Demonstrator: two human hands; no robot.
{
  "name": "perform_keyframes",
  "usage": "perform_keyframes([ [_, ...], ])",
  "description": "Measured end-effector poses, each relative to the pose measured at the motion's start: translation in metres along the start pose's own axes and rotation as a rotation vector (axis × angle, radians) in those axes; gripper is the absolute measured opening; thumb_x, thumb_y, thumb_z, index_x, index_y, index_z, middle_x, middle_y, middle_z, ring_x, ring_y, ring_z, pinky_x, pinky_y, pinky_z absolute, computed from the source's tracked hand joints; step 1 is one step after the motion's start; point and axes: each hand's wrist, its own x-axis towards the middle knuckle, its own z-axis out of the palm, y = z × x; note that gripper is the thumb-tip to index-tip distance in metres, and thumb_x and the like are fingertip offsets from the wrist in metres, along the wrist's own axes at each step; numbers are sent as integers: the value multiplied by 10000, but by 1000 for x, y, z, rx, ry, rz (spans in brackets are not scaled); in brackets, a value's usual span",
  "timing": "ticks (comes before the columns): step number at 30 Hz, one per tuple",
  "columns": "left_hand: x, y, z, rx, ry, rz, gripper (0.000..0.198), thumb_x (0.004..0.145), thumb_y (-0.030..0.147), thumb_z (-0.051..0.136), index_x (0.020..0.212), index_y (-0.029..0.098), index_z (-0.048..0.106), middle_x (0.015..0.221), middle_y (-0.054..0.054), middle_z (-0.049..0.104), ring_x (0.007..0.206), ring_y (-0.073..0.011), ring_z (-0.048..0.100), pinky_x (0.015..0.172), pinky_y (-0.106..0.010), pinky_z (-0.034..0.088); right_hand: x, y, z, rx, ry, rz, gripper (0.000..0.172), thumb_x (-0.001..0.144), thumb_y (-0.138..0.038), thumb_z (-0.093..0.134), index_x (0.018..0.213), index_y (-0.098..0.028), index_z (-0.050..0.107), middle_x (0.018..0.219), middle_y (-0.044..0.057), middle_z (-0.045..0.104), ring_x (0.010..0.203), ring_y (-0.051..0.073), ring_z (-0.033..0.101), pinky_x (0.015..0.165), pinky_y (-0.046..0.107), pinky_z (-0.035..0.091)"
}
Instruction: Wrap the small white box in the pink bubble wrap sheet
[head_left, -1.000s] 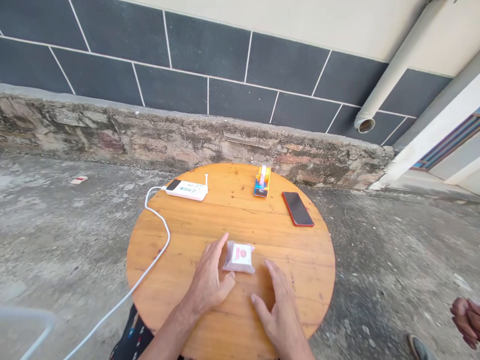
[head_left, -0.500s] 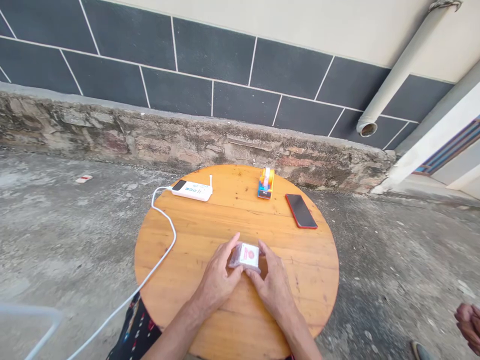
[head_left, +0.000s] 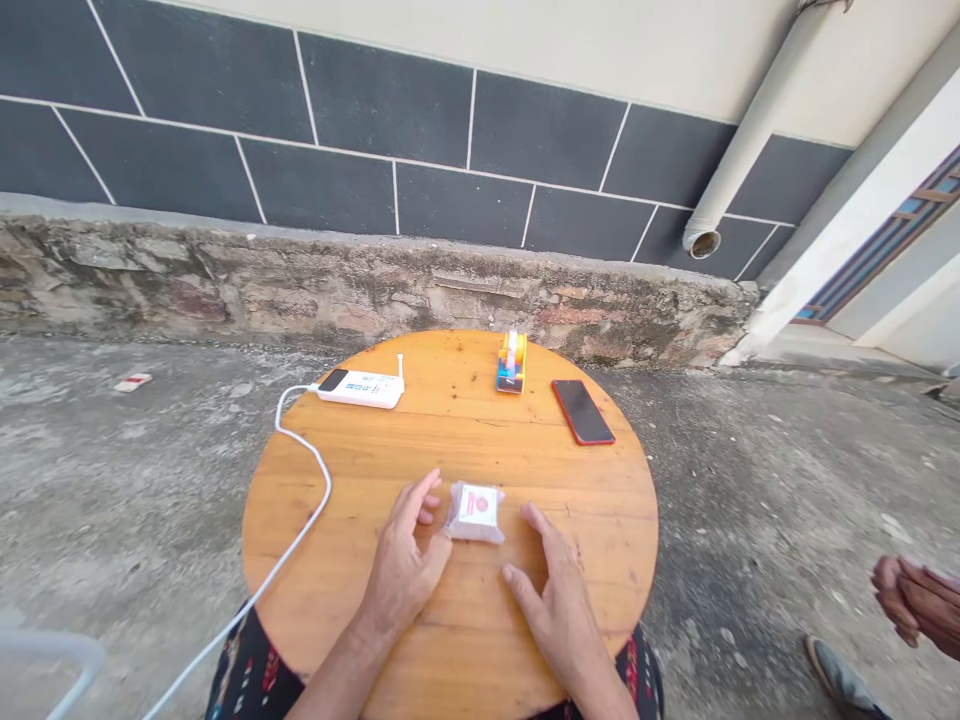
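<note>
A small white box with a red print, wrapped in clear plastic (head_left: 477, 508), lies on the round wooden table (head_left: 360, 465) between my hands. My left hand (head_left: 409, 555) is at its left side, fingers apart; the thumb tip is at or very near the wrapper's edge, and I cannot tell whether it touches. To the right, apart from the box, my right hand (head_left: 550, 585) rests low over the wood with its thumb and fingers spread, holding nothing.
Toward the table's far side are a white power strip (head_left: 364, 389) with a white cable (head_left: 319, 450), a yellow-and-blue tape dispenser (head_left: 511, 364) and a red-edged phone (head_left: 583, 412). Another person's hands (head_left: 919, 600) and shoe (head_left: 840, 675) show at the right. A tiled wall stands behind.
Both hands have loosened from the wrapped box and spread apart, the right one farther. The box now lies free on the table. The view has shifted slightly.
</note>
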Motion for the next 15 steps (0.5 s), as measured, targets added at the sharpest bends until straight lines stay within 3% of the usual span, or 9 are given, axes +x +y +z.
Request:
perform_keyframes([
  [3, 0, 1, 4, -44, -54, 1, 546, 766, 137, 511, 1309, 165, 457, 1082, -93, 609, 849, -177, 628, 811, -375, 542, 10, -6, 2, 46, -8, 1, 539, 869, -263, 524, 1380, -179, 375, 1346, 144, 525, 1228, 283, 512, 973, 487, 468],
  [9, 2, -1, 12, -155, -110, -1, 524, 799, 160, 514, 1319, 182, 456, 1084, -82, 614, 870, -164, 636, 806, -350, 556, 27, -19, 10, 83, -76, -119, 543, 882, -165, 459, 1412, -191, 342, 1300, 139, 564, 1154, 259, 563, 951, 474, 478],
  [15, 4, 1, 4, -225, -88, -39, 545, 732, 127, 513, 1274, 184, 500, 1049, -74, 598, 874, -166, 630, 760, -319, 557, 11, -12, 5, 146, -30, -36, 508, 872, -216, 506, 1364, -184, 390, 1297, 140, 557, 1172, 261, 548, 960, 459, 477],
])
